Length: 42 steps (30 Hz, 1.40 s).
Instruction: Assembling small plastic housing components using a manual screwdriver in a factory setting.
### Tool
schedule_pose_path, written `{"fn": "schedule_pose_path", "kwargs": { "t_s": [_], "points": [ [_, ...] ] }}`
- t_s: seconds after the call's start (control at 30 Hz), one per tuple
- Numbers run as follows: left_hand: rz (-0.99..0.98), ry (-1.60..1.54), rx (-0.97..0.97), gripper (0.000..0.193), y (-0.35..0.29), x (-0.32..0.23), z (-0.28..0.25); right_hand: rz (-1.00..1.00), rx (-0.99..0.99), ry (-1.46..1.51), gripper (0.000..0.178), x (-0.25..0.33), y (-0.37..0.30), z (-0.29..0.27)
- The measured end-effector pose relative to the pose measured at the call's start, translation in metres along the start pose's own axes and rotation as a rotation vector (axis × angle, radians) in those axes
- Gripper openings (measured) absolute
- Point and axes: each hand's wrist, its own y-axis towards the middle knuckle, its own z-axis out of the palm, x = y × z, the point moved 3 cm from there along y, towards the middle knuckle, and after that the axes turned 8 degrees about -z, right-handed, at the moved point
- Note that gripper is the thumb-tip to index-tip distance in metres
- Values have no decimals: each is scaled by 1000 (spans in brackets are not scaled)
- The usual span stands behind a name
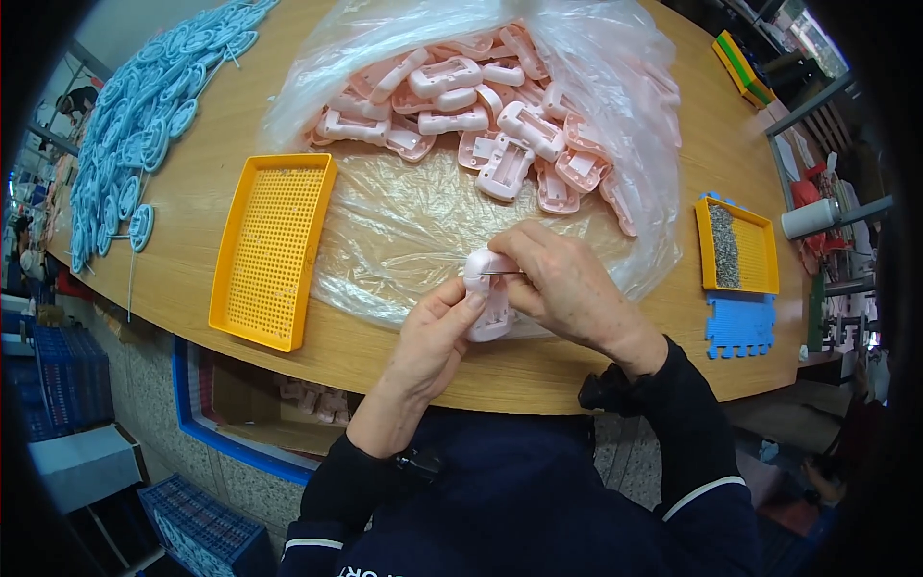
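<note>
My left hand [435,332] holds a pale pink plastic casing [491,325] with a hollow middle, thumb and fingers closed on its left side. The casing is tilted up above the near part of the table. On its right side my right hand [562,284] is closed, with fingertips at the casing's upper end. A thin dark piece [497,273] shows between the right fingers and the casing; its kind cannot be made out. Just beyond my hands, many similar pink casings [452,77] lie heaped in a clear plastic bag [385,231] spread open on the table.
A yellow perforated tray [272,245] stands at the left, a pile of light blue looped parts [144,115] behind it. At the right, a yellow tray [755,260] of small metal pieces rests by a blue foam mat [738,327]. Below the table edge sits a blue-rimmed bin [231,444].
</note>
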Motion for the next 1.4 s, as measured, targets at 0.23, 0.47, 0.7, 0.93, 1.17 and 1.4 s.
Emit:
{"fn": "schedule_pose_path", "kwargs": {
  "t_s": [0.23, 0.47, 0.7, 0.93, 1.17, 1.4],
  "points": [
    [32, 64, 38, 41, -20, 5, -3, 14, -9, 219, 28, 12, -11, 2],
    [-33, 242, 83, 43, -37, 10, -12, 84, -78, 415, 30, 18, -35, 7],
    [131, 36, -47, 42, -42, -21, -13, 264, -156, 153, 19, -59, -33, -2],
    [166, 16, -122, 41, -41, -27, -23, 211, -7, -50, 13, -54, -26, 21],
    [230, 97, -102, 38, -32, -23, -9, 158, -139, 126, 9, -60, -27, 19],
    [390, 570, -228, 17, -4, -13, 3, 440, -28, 849, 4, -28, -19, 12]
  ]
}}
